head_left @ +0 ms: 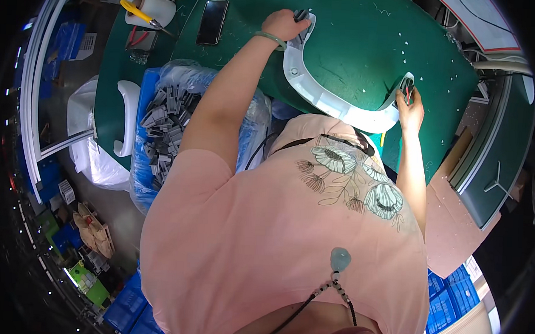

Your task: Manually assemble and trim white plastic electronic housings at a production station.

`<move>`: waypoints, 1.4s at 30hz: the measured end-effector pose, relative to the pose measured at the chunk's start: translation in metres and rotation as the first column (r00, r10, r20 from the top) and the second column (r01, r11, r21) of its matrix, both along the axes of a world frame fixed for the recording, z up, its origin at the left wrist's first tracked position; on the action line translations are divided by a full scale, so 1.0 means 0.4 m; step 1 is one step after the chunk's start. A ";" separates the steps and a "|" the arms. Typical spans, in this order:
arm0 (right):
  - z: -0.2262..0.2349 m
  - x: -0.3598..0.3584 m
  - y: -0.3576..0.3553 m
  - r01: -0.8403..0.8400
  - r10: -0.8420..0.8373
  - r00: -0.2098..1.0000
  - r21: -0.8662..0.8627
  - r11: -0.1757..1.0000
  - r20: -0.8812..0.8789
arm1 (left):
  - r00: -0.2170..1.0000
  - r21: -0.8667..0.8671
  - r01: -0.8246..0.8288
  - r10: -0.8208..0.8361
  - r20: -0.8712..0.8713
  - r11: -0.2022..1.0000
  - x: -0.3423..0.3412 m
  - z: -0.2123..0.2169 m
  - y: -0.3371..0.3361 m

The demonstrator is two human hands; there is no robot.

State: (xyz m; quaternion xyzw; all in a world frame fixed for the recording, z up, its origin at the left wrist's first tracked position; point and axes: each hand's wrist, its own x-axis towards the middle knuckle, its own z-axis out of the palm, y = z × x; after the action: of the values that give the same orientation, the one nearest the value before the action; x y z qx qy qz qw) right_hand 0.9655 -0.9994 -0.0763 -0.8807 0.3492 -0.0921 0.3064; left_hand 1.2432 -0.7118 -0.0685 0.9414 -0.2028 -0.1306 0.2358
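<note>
Spanning the near edge of the green worktop, the curved white part fills the head view: left hand, fingers closed on its far left end; right hand, fingers pinching its right end.

We note a pale pink shirt, its left sleeve short, ending above the elbow. Front carries a floral design: whitish outlined petals, brown fan-shaped sprigs, thin stems. We record a pale green bangle low on the left forearm. At the neck, a black cord with small beads and a smooth grey-green drop pendant. Near the hem, we see a dark strip, perhaps a strap; foreshortening leaves us unsure.
</note>
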 end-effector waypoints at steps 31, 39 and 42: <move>0.071 -0.038 -0.112 0.041 -0.434 0.881 0.884 0.466 0.188 | 0.786 -0.666 0.048 -0.440 -0.434 0.744 -0.039 0.145 0.017; 0.208 -0.014 -0.104 0.159 -0.212 0.977 0.697 0.699 -0.011 | 0.923 -0.491 0.361 -0.377 0.071 0.792 -0.041 0.110 -0.024; 0.270 0.015 -0.083 0.088 -0.089 0.996 0.606 0.790 -0.027 | 0.783 -0.445 0.594 -0.355 0.511 0.670 -0.185 0.211 -0.185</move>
State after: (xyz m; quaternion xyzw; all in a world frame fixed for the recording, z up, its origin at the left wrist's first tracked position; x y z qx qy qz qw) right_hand 0.9715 -1.0325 0.0316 -0.7187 0.4007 0.0092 0.5683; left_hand 1.1690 -0.7859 0.0158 0.7396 -0.5173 0.0663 0.4253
